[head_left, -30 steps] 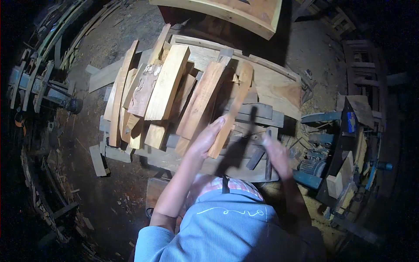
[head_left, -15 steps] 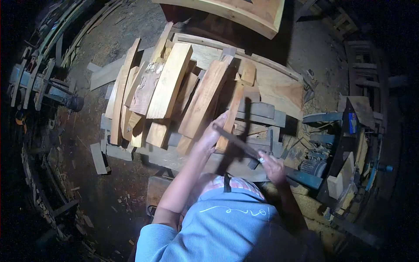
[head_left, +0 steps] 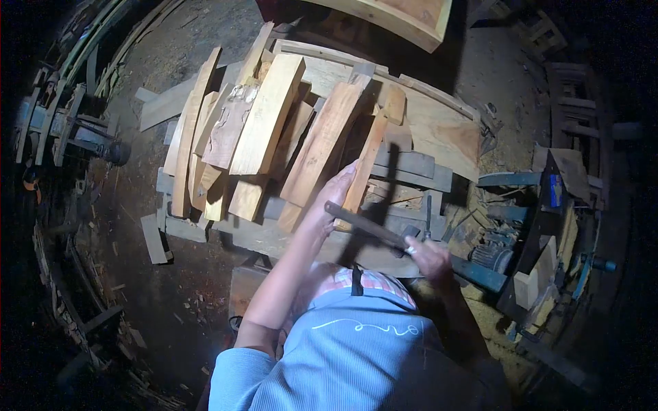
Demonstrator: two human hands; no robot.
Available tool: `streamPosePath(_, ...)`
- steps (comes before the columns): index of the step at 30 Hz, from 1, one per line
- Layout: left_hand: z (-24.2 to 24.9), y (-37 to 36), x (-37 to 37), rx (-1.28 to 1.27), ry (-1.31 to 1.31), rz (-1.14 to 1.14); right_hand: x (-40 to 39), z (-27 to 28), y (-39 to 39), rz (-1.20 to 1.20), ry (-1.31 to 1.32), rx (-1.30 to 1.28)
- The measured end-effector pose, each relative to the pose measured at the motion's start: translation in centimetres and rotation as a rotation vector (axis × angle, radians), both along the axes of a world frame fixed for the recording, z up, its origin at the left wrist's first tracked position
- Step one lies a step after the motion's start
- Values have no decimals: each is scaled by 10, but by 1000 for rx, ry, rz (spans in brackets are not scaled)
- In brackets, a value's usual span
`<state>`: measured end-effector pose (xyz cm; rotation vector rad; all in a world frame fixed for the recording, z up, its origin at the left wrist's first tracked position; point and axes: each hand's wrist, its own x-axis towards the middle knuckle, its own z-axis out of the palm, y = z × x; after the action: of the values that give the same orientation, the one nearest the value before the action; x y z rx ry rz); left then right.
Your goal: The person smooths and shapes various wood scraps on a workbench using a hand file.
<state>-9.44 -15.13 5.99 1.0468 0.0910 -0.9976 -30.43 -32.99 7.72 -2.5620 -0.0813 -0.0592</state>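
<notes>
My left hand lies along the left side of a narrow wooden piece, its visible fingers stretched out and pointing up the wood; the thumb is hard to make out. In my right hand, closed fingers grip one end of a long dark bar. The bar slants up to the left, and its far end is over the lower end of the narrow piece, close to my left wrist. Just left of my left hand rests a thick reddish-brown wooden block.
More wooden pieces lie slanted across a low wooden bench. A large wooden box stands beyond. At the right are a motor and a machine frame. Scraps lie on the floor at the left.
My left hand has moved slightly up along the narrow piece, away from the bar's end. The bar has shifted a little down and left, and the whole view has moved slightly.
</notes>
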Motion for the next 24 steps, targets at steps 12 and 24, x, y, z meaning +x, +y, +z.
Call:
streamPosePath(12,2,1,13,-67,-54,58,18,27,3,51,-20,-113)
streamPosePath(24,7,7,8,-100,-23,-89,39,4,-21,-302,-100,23)
